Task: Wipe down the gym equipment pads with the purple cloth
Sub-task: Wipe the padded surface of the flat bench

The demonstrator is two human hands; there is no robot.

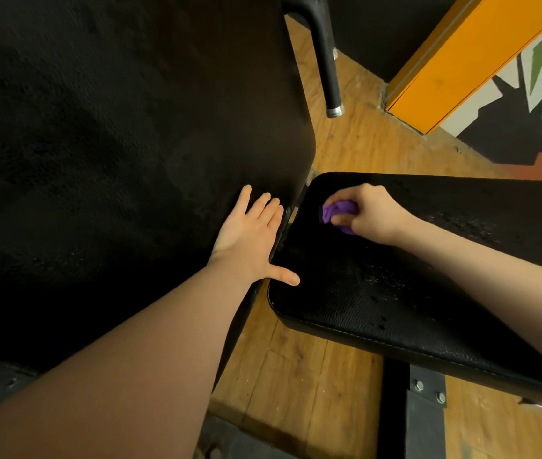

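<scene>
Right hand (374,212) bunching purple cloth (339,212) — grained black seat pad (379,293)

Single head-worn wide-angle view, looking forward and steeply down from close above a large black textured back pad (104,154) and a black stitched leather seat pad (395,293), down to worn wooden plank flooring (299,385), edges bowed.

Seat pad (379,303) glossy pebbled leatherette (flaking); purple cloth (341,212) soft; floor (296,376) worn wood
</scene>
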